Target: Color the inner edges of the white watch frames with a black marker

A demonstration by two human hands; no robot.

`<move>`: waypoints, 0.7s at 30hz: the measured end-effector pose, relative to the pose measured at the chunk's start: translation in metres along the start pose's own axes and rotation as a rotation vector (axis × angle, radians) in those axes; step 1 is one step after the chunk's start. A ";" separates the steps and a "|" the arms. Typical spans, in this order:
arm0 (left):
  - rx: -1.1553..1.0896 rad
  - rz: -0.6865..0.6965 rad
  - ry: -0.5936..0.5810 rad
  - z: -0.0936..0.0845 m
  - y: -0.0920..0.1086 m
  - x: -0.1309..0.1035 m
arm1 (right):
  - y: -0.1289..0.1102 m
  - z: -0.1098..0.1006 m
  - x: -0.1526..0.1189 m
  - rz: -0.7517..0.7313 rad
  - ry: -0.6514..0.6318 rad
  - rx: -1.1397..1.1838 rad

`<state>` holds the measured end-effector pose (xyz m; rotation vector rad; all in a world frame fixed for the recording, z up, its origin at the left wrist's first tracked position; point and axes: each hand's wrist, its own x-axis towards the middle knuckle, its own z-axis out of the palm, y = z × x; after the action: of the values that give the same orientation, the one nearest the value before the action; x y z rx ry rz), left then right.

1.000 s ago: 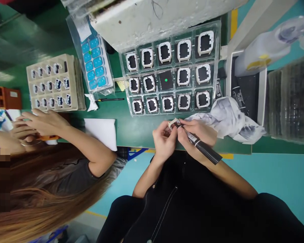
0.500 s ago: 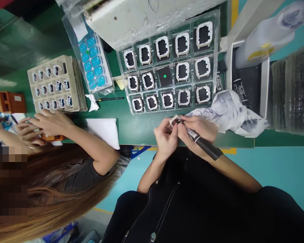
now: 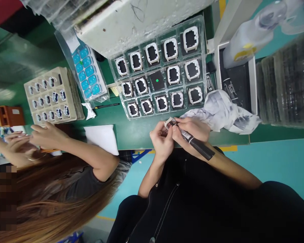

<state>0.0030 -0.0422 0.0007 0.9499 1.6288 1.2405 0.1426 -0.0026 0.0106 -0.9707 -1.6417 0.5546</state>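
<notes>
My left hand (image 3: 162, 140) pinches a small pale watch-case-like frame (image 3: 168, 122) just off the table's front edge. In my right hand (image 3: 192, 130) is a black marker pen (image 3: 202, 148), its tip end against the frame and its rear end pointing down to the right. Both hands meet around the frame, so the exact contact point is hidden by my fingers. Beyond them lies a clear plastic tray (image 3: 155, 114) with several white frames (image 3: 162, 103) like it in its pockets. One pocket in the middle row shows a dark pad (image 3: 157, 80) with a green dot.
A stained white cloth (image 3: 223, 111) lies right of my hands, beside a box (image 3: 253, 84) holding a bottle (image 3: 243, 44). Stacked trays (image 3: 288, 77) stand at far right. On the left are a white sheet (image 3: 102, 136), blue parts (image 3: 88, 71), a beige tray (image 3: 73, 114) and a co-worker's arm (image 3: 78, 148).
The camera view has shifted, so the table items sit a little further left. My hands keep the frame and marker together in nearly the same pose.
</notes>
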 end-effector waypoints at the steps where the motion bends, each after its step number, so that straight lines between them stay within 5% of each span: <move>1: -0.006 0.007 -0.002 0.000 0.000 0.000 | 0.000 0.000 0.000 -0.003 -0.005 -0.004; 13: -0.044 -0.032 -0.023 -0.001 0.008 0.006 | -0.001 -0.004 0.003 -0.026 -0.029 -0.047; 21: -0.142 -0.109 -0.086 -0.001 0.021 0.016 | -0.006 -0.006 0.005 0.083 0.040 0.067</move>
<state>-0.0018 -0.0232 0.0183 0.8053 1.4852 1.2070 0.1464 -0.0021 0.0199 -0.9979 -1.5434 0.6387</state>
